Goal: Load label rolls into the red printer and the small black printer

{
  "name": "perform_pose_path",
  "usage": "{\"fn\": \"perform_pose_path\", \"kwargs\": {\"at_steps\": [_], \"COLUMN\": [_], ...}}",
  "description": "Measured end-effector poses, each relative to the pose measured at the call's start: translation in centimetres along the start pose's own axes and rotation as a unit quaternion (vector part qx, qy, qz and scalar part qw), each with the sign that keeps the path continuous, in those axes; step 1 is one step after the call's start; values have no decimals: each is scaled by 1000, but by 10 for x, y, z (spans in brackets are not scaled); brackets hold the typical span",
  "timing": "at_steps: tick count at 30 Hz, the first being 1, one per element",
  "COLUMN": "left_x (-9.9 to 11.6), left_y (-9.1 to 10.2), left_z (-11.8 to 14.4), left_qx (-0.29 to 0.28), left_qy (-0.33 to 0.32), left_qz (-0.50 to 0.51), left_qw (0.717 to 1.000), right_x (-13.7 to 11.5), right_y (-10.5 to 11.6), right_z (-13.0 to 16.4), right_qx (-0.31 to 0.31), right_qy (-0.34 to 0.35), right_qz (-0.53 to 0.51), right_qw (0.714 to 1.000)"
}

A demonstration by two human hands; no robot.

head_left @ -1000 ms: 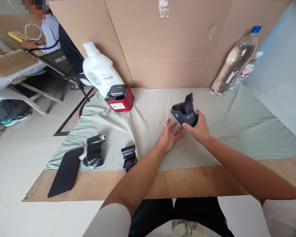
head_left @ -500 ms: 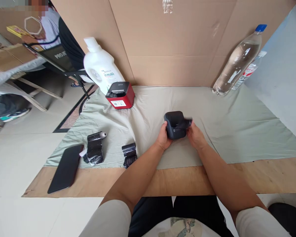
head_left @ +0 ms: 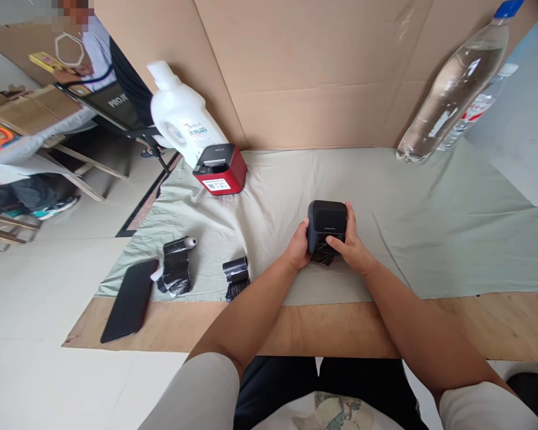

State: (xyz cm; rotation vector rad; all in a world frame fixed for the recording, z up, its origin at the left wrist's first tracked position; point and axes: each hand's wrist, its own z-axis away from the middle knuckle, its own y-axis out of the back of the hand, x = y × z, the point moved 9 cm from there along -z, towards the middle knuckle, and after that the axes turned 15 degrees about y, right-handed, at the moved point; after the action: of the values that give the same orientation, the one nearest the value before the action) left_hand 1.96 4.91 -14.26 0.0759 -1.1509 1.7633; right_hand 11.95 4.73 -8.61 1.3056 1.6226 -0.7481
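Held between both hands above the cloth is a small black portable printer (head_left: 327, 215), its rounded top facing up. My left hand (head_left: 299, 246) grips its left side, fingers partly hidden beneath. The fingers of my right hand (head_left: 355, 243) wrap the right side, and the thumb presses on the front face. A crinkled strip of shiny black film (head_left: 323, 258) hangs from the front below that thumb. To the left lies a black film ribbon on a pale core (head_left: 177, 266). Nearer my left forearm is another black film roll (head_left: 236, 270), partly covered by the arm.
A red and black box-shaped device (head_left: 226, 173) stands before a white detergent bottle (head_left: 186, 119). A dark phone (head_left: 130, 301) lies at the left front edge. Two water bottles, a large one (head_left: 457, 83) in front, lean at the back right. A person sits beyond the cardboard wall (head_left: 314, 65).
The printer has turned to show its front more squarely. My right hand has come from the film at the right side onto the front, and the film now hangs down. The view has shifted slightly.
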Motion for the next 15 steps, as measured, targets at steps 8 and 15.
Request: {"fn": "perform_pose_path", "kwargs": {"at_steps": [8,15], "left_x": [-2,0], "left_y": [-2,-7], "left_z": [-3,0], "left_qx": [-10,-39], "left_qy": [14,8], "left_qz": [-12,-39], "left_qw": [1000,998], "right_x": [7,9], "right_y": [5,25], "right_z": [5,0], "right_qx": [51,114], "right_qy": [-20,9], "right_qz": [-8,-30], "right_qw": [998,993]}}
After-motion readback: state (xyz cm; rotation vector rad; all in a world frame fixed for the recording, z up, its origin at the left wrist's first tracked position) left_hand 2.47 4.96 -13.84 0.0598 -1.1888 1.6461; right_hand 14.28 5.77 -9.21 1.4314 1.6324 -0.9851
